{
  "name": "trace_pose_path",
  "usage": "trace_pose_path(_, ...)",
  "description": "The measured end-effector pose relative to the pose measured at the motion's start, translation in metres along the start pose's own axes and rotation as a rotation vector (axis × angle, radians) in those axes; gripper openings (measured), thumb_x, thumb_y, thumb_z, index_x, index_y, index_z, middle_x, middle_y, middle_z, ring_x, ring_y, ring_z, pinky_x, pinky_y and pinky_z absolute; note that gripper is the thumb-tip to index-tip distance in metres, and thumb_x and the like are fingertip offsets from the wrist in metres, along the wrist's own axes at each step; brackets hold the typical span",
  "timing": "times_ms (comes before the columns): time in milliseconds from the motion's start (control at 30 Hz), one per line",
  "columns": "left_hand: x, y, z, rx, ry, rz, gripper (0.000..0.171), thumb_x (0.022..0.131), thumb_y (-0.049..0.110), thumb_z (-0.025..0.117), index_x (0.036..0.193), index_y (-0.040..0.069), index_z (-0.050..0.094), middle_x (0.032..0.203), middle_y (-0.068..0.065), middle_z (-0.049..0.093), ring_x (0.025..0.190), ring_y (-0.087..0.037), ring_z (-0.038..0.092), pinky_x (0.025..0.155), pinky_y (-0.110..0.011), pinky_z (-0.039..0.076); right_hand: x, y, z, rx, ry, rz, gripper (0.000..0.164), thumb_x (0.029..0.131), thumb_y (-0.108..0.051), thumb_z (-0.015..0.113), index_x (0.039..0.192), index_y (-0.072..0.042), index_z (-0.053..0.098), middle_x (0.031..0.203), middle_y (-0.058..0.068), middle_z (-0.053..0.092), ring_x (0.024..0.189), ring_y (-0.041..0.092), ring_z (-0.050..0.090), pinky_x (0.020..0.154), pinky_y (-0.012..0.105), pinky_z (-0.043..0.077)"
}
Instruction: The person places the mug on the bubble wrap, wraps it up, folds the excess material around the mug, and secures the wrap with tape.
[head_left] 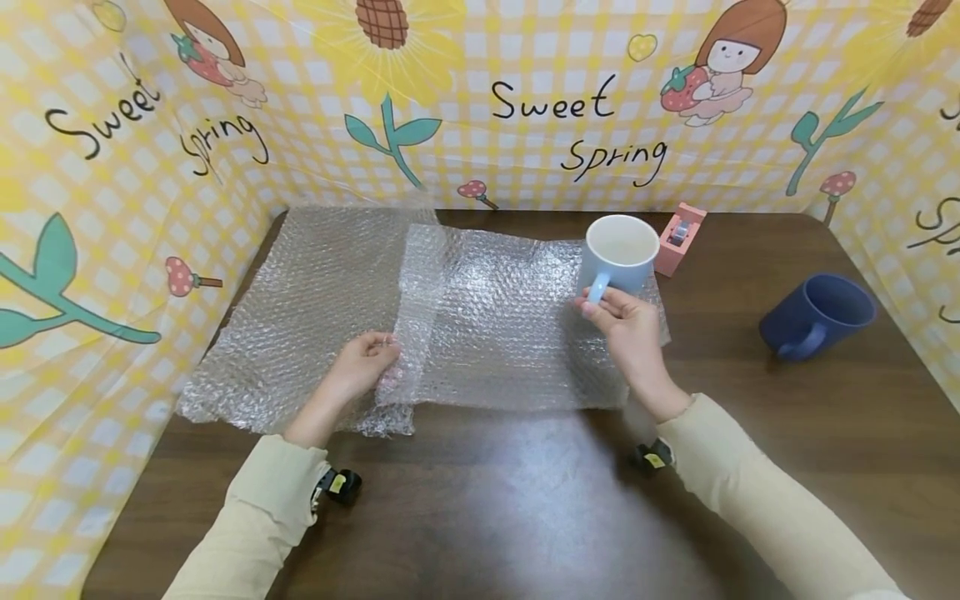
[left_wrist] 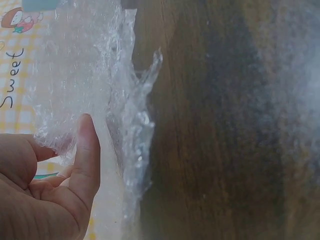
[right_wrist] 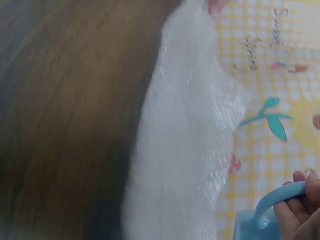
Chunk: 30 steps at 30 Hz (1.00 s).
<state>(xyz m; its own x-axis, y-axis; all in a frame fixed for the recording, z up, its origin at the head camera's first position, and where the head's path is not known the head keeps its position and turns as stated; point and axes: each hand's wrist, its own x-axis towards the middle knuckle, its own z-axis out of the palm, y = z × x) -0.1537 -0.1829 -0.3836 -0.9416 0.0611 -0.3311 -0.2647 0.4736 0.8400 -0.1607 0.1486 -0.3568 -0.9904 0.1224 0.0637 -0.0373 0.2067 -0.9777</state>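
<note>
In the head view my right hand grips a light blue mug by its handle, over the right end of a sheet of bubble wrap. Whether the mug's base touches the sheet is not visible. The handle and fingers show at the lower right of the right wrist view, with the mug partly cut off. My left hand pinches the left edge of that same sheet. In the left wrist view, the left hand has the clear bubble wrap between thumb and finger.
Another bubble wrap sheet lies at the left, partly under the first. A pink tape dispenser stands behind the mug at the back. Farther right is a dark blue mug. Patterned yellow cloth walls the brown table at back and sides.
</note>
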Motion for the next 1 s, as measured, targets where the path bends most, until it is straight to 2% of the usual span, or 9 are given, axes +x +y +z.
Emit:
trace_pose_path(67, 0.000, 0.000, 0.001, 0.002, -0.002, 0.007, 0.045, 0.099, 0.011, 0.045, 0.136, -0.013, 0.038, 0.111, -0.028, 0.062, 0.065, 0.002, 0.057, 0.061, -0.016, 0.051, 0.000, 0.001, 0.010, 0.006, -0.012, 0.001, 0.028, 0.091, -0.002, 0.061, 0.115, 0.012, 0.062, 0.111, 0.029, 0.064, 0.081, -0.016, 0.062, 0.079, 0.007, 0.048)
trace_pose_path(133, 0.000, -0.001, 0.002, -0.001, -0.002, 0.006, 0.044, 0.099, 0.011, 0.046, 0.135, -0.013, 0.039, 0.109, -0.028, 0.063, 0.063, 0.002, 0.057, 0.061, -0.016, 0.051, -0.001, 0.002, 0.020, 0.023, -0.018, 0.009, 0.028, 0.090, 0.000, 0.062, 0.115, 0.012, 0.062, 0.109, 0.027, 0.065, 0.086, -0.007, 0.067, 0.079, 0.007, 0.048)
trace_pose_path(200, 0.000, -0.001, 0.002, -0.009, 0.000, 0.001, 0.044, 0.099, 0.011, 0.046, 0.135, -0.013, 0.039, 0.109, -0.028, 0.064, 0.063, 0.002, 0.058, 0.060, -0.016, 0.051, -0.001, 0.004, 0.030, 0.045, -0.029, 0.015, 0.027, 0.088, 0.002, 0.063, 0.114, 0.012, 0.062, 0.107, 0.026, 0.067, 0.094, 0.008, 0.071, 0.079, 0.009, 0.050)
trace_pose_path(267, 0.001, -0.002, 0.003, -0.009, 0.006, -0.010, 0.043, 0.099, 0.011, 0.046, 0.135, -0.012, 0.040, 0.108, -0.026, 0.064, 0.062, 0.002, 0.057, 0.060, -0.016, 0.051, -0.002, 0.007, 0.040, 0.056, -0.036, 0.025, 0.028, 0.087, 0.003, 0.063, 0.113, 0.012, 0.063, 0.105, 0.024, 0.068, 0.101, 0.023, 0.070, 0.080, 0.011, 0.051)
trace_pose_path(333, 0.001, -0.003, 0.003, -0.013, 0.008, -0.016, 0.044, 0.099, 0.011, 0.046, 0.135, -0.012, 0.039, 0.107, -0.024, 0.065, 0.062, 0.003, 0.057, 0.060, -0.015, 0.050, -0.003, 0.010, 0.049, 0.062, -0.042, 0.037, 0.028, 0.086, 0.003, 0.064, 0.113, 0.011, 0.063, 0.105, 0.023, 0.068, 0.104, 0.031, 0.068, 0.082, 0.014, 0.052)
trace_pose_path(467, 0.000, -0.004, 0.003, -0.023, 0.008, -0.028, 0.044, 0.099, 0.011, 0.046, 0.136, -0.012, 0.038, 0.106, -0.021, 0.064, 0.063, 0.003, 0.056, 0.059, -0.015, 0.049, -0.005, 0.017, 0.063, 0.055, -0.052, 0.057, 0.028, 0.085, 0.003, 0.065, 0.113, 0.010, 0.064, 0.106, 0.025, 0.067, 0.104, 0.032, 0.067, 0.085, 0.020, 0.053)
trace_pose_path(633, -0.001, -0.004, 0.003, -0.024, -0.012, -0.034, 0.046, 0.099, 0.012, 0.046, 0.138, -0.012, 0.036, 0.116, -0.028, 0.061, 0.065, 0.003, 0.057, 0.060, -0.014, 0.050, -0.006, 0.024, 0.078, 0.108, -0.040, 0.065, 0.028, 0.084, 0.004, 0.065, 0.112, 0.012, 0.063, 0.106, 0.027, 0.067, 0.103, 0.034, 0.067, 0.085, 0.021, 0.053)
trace_pose_path(767, -0.002, -0.002, 0.004, -0.002, -0.028, -0.030, 0.047, 0.100, 0.012, 0.045, 0.138, -0.012, 0.034, 0.120, -0.031, 0.058, 0.066, 0.003, 0.057, 0.061, -0.014, 0.050, -0.005, 0.027, 0.085, 0.145, -0.011, 0.049, 0.028, 0.083, 0.006, 0.065, 0.110, 0.015, 0.063, 0.106, 0.029, 0.066, 0.102, 0.036, 0.067, 0.084, 0.019, 0.053)
trace_pose_path(1000, -0.001, -0.001, 0.005, 0.006, -0.040, -0.042, 0.047, 0.100, 0.012, 0.045, 0.139, -0.012, 0.034, 0.120, -0.030, 0.058, 0.067, 0.002, 0.057, 0.062, -0.014, 0.050, -0.004, 0.032, 0.090, 0.170, 0.005, -0.010, 0.026, 0.083, 0.007, 0.066, 0.108, 0.015, 0.064, 0.103, 0.029, 0.068, 0.099, 0.034, 0.069, 0.089, 0.030, 0.054)
